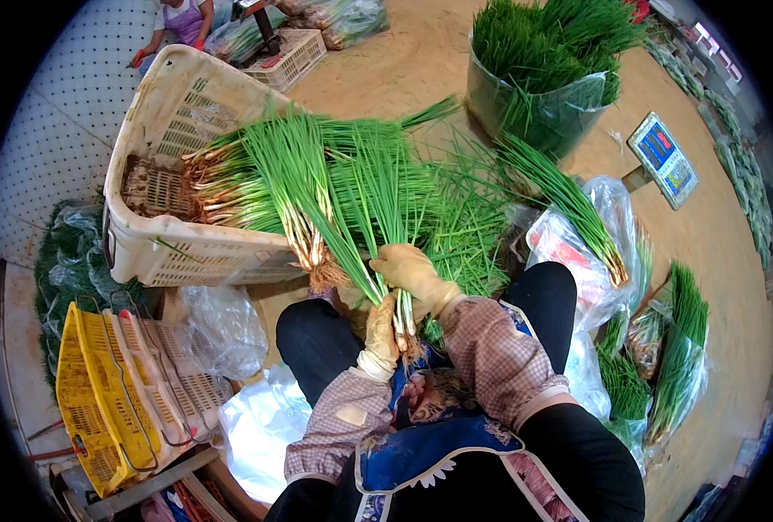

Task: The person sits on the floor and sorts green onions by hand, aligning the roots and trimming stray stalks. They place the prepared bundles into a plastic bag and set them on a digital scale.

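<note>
Frame centre: right hand (411, 277) closed around green onion bunch (378, 209); left hand (381, 331) apparently pinching root end. Stalks run up-frame toward white crate (169, 252).

Bunch of green onions (378, 217) held upright over the lap.

Long, thin green leaves fan out toward 12 o'clock; the white stalks converge downward at about 6 o'clock into a tuft of pale brown roots. The stalks are gathered tightly near the base, the leaves loose and spreading above a white crate's edge.
</note>
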Demonstrator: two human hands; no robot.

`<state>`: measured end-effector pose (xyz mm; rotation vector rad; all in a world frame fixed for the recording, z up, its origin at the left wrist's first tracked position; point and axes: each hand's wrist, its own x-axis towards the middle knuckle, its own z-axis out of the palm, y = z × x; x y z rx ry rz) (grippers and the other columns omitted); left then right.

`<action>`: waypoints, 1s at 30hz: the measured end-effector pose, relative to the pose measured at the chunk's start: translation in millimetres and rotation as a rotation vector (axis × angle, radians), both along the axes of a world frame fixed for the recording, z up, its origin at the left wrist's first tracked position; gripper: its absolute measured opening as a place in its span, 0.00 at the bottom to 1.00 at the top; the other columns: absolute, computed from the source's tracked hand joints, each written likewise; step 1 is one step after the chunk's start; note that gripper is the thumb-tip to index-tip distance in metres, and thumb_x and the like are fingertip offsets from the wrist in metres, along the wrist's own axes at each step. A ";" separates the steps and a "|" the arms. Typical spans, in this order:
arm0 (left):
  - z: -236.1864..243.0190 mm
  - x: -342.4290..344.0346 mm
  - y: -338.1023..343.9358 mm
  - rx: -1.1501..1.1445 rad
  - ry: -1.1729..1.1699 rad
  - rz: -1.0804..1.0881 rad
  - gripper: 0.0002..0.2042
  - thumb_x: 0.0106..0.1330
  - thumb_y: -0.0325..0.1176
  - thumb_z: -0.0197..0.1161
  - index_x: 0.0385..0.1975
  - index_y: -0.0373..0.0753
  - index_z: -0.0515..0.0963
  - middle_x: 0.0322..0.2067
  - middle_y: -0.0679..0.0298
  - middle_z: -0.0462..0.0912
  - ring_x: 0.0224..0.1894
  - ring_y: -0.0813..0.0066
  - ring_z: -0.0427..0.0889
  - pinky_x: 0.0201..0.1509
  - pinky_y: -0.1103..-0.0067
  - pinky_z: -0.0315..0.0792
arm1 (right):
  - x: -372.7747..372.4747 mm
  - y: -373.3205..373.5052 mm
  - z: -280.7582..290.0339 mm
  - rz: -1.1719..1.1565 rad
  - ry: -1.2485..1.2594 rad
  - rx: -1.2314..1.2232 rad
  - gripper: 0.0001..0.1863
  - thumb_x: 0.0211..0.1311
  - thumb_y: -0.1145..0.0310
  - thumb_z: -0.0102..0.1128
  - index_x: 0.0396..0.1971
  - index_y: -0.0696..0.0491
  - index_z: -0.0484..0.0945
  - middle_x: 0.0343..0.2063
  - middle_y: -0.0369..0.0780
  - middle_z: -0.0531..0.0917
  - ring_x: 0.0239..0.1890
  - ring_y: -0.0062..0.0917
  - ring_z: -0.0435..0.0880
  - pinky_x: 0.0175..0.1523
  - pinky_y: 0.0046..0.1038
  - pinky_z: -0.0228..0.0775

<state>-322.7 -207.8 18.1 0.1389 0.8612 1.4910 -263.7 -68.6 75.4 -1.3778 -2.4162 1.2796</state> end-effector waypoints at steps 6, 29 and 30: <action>1.0 4.3 -0.3 -0.013 -0.003 0.014 0.15 0.70 0.44 0.51 0.43 0.37 0.71 0.27 0.62 0.78 0.20 0.72 0.77 0.18 0.78 0.72 | 12.1 -10.9 4.8 -0.261 0.247 -0.264 0.17 0.61 0.58 0.52 0.29 0.60 0.76 0.22 0.46 0.81 0.27 0.36 0.82 0.37 0.35 0.72; -14.9 -16.0 -2.8 0.244 -0.227 -0.174 0.18 0.72 0.42 0.46 0.51 0.34 0.68 0.38 0.50 0.80 0.28 0.67 0.81 0.34 0.75 0.80 | 19.4 -22.4 33.5 -0.495 0.865 -0.580 0.10 0.64 0.63 0.54 0.33 0.55 0.73 0.30 0.35 0.81 0.25 0.17 0.78 0.30 0.18 0.68; 0.5 -4.2 0.5 0.148 -0.178 -0.116 0.19 0.72 0.42 0.46 0.53 0.34 0.66 0.40 0.48 0.79 0.28 0.68 0.81 0.33 0.76 0.80 | 26.4 -14.4 31.7 -0.533 0.965 -0.502 0.11 0.64 0.62 0.55 0.33 0.55 0.73 0.30 0.35 0.81 0.25 0.16 0.78 0.30 0.17 0.68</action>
